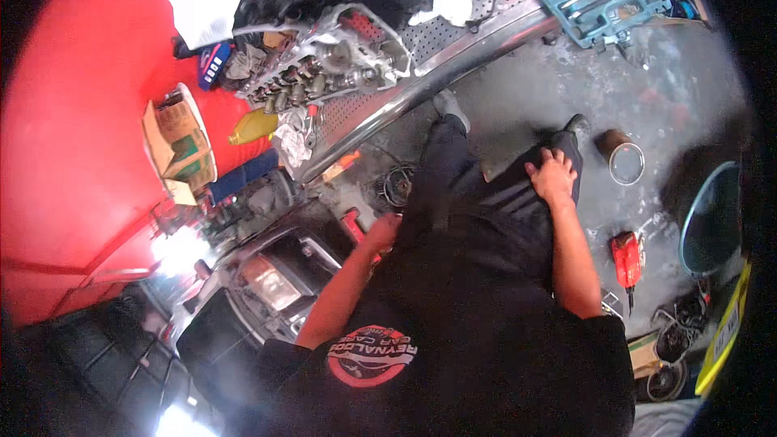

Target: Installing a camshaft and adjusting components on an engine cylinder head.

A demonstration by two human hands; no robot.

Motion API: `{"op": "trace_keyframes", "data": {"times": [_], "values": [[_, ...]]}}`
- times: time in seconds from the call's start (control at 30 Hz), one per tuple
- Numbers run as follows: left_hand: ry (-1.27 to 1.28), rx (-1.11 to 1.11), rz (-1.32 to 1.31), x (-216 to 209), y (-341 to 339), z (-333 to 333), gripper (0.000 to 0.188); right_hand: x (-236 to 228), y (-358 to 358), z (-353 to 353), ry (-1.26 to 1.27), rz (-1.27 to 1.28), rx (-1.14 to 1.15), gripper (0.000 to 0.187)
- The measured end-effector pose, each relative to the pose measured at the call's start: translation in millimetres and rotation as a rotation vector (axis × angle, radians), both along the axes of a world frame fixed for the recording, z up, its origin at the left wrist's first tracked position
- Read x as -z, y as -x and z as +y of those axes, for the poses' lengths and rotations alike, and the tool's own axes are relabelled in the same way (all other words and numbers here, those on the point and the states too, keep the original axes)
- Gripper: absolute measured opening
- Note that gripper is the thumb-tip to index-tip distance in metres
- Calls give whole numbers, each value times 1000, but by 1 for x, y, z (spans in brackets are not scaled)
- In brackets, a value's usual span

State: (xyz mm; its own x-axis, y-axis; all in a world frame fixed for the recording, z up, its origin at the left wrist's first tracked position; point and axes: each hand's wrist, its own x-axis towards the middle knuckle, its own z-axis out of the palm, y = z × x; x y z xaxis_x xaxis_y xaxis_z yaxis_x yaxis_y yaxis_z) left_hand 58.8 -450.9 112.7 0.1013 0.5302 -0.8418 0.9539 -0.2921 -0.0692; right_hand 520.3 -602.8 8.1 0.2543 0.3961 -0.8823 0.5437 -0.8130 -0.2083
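Note:
My left hand (383, 234) is closed at my left side, beside my thigh. Its fingers seem wrapped round a long red object (354, 226), whose kind I cannot make out; part of it shows above the hand. On my right thigh rests my right hand (554, 176), fingers spread and holding nothing. Ahead to the left, an engine cylinder head (344, 65) with exposed camshafts lies on a perforated metal bench (421, 44). A red-handled ratchet (312, 123) and a crumpled white rag (291, 139) are at the bench's near end.
An open teal tool case (579, 0) is at the far right. A round can (626, 163), a red power tool (626, 259) and a large tub (688, 231) stand or lie right of me. Leftward are a cardboard box (162, 146), a yellow bottle (253, 126) and a car headlight (271, 281).

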Motion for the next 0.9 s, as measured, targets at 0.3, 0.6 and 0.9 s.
{"op": "trace_keyframes", "data": {"times": [0.3,0.6,0.9], "values": [[131,-844,-67,-49,-159,-9,31,27,-51,-58,45,98,267,78],[-8,-324,-170,-52,-193,-48,34,57,-73,-53,103,168,359,83],[47,-570,-122,-66,-182,-48,31,62,-70,-56,41,110,376,81]]}}
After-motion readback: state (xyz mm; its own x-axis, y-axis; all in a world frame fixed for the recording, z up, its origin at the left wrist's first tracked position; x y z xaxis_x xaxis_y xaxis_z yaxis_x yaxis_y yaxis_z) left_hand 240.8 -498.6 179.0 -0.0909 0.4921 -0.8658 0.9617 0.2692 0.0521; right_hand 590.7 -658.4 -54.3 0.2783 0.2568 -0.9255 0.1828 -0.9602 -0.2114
